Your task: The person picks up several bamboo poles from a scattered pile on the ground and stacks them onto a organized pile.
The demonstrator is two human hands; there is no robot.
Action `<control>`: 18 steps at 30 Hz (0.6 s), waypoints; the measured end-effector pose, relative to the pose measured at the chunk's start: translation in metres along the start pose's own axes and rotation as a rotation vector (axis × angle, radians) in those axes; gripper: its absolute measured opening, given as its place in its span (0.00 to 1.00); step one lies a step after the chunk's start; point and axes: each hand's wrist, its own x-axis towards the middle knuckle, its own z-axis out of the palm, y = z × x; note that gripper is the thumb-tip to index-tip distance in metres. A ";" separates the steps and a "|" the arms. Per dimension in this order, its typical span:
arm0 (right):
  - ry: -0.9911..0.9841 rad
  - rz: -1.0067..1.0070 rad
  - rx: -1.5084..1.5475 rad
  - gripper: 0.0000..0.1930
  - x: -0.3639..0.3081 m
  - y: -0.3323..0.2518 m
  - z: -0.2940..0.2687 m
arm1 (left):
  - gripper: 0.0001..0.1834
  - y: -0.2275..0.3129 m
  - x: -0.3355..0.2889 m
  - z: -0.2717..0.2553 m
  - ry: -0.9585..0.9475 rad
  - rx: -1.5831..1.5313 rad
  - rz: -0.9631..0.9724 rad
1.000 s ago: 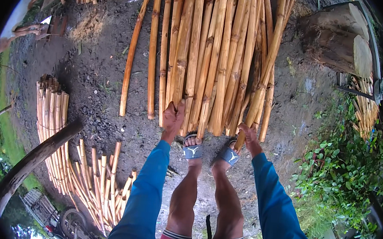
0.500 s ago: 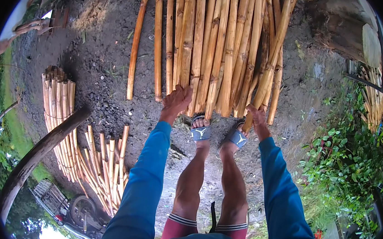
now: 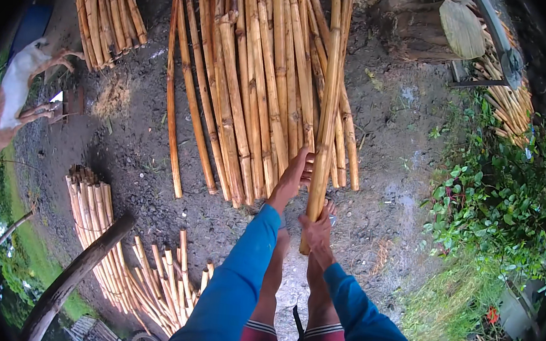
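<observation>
My right hand (image 3: 317, 231) is wrapped round the near end of a long yellow-brown bamboo pole (image 3: 323, 136), which is raised above my feet and runs away from me. Just left of that pole is my left hand (image 3: 292, 180), its fingers apart and reaching to the pole's side; whether they touch it is hard to see. Beyond my hands a row of bamboo poles (image 3: 253, 97) lies side by side on the ground, their near ends uneven. The held pole's far part overlaps the right side of this row.
Bundled bamboo (image 3: 91, 210) lies at left behind a slanting wooden post (image 3: 82, 271). Another bamboo stack (image 3: 108, 10) is at far left, near a white and brown animal (image 3: 17, 86). A thick log (image 3: 422, 27) sits far right, leafy plants (image 3: 484, 208) at right.
My right hand has lifted the pole's end and drawn it left and nearer. My left hand has left the row's near ends and come beside the pole. The view has shifted.
</observation>
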 end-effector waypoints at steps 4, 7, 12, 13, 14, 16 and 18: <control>0.022 0.079 0.101 0.24 -0.036 0.014 0.003 | 0.36 0.011 0.018 0.045 -0.034 -0.266 -0.177; 0.021 0.012 0.152 0.28 -0.050 0.013 0.000 | 0.38 -0.005 0.006 0.047 0.079 -0.199 -0.158; 0.055 -0.013 -0.106 0.28 -0.059 0.009 0.006 | 0.41 0.000 -0.023 0.033 0.005 -0.264 -0.125; 0.035 -0.017 -0.071 0.28 -0.055 0.011 0.010 | 0.41 0.006 -0.025 0.029 -0.027 -0.315 -0.105; 0.021 -0.051 -0.105 0.27 -0.052 0.006 0.021 | 0.41 0.013 -0.026 0.011 -0.040 -0.337 -0.084; -0.002 -0.062 -0.106 0.28 -0.033 0.002 0.029 | 0.43 0.035 -0.019 0.003 0.016 -0.359 -0.124; -0.038 -0.103 -0.074 0.29 -0.017 -0.021 0.041 | 0.44 0.056 -0.009 -0.018 0.048 -0.345 -0.063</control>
